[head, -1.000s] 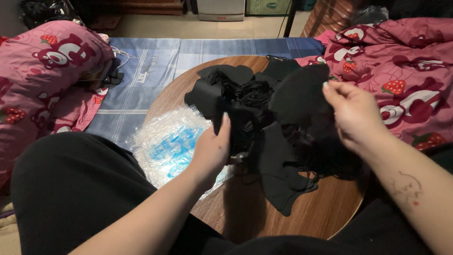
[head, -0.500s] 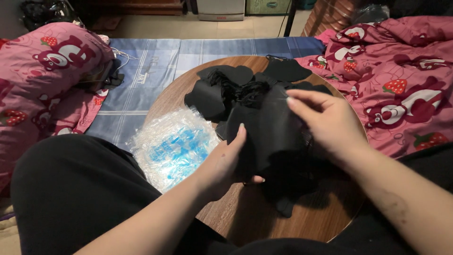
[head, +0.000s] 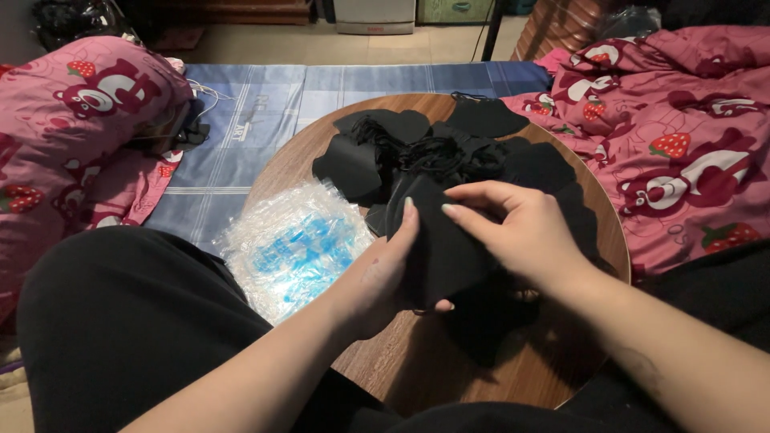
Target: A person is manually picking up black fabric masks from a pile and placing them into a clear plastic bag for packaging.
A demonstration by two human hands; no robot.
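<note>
At the centre of the frame both hands close on one black fabric piece (head: 437,248), a flat curved cutout held just above the round wooden bench (head: 449,377). The left hand (head: 385,277) grips the piece from its left edge, fingers running up along the cloth and the thumb tucked beneath at the lower edge. The right hand (head: 521,228) comes in from the right and pinches the upper edge of the same piece between thumb and fingertips, so the two hands nearly touch at the top. Behind them, toward the upper centre of the frame, a loose pile of black fabric pieces (head: 449,148) covers much of the bench, with tangled black cords lying among them; more black pieces lie beneath the held one, toward the lower centre. Just left of the bench, touching or overlapping its edge, lies a crinkled clear plastic bag (head: 293,244) with blue contents showing through. A blue mat (head: 265,104) spreads over the floor in the upper left centre. Pink bedding printed with strawberries and bears lies at the left (head: 72,120) and at the right (head: 682,128). The person's black-clothed knee (head: 120,321) fills the lower left
</note>
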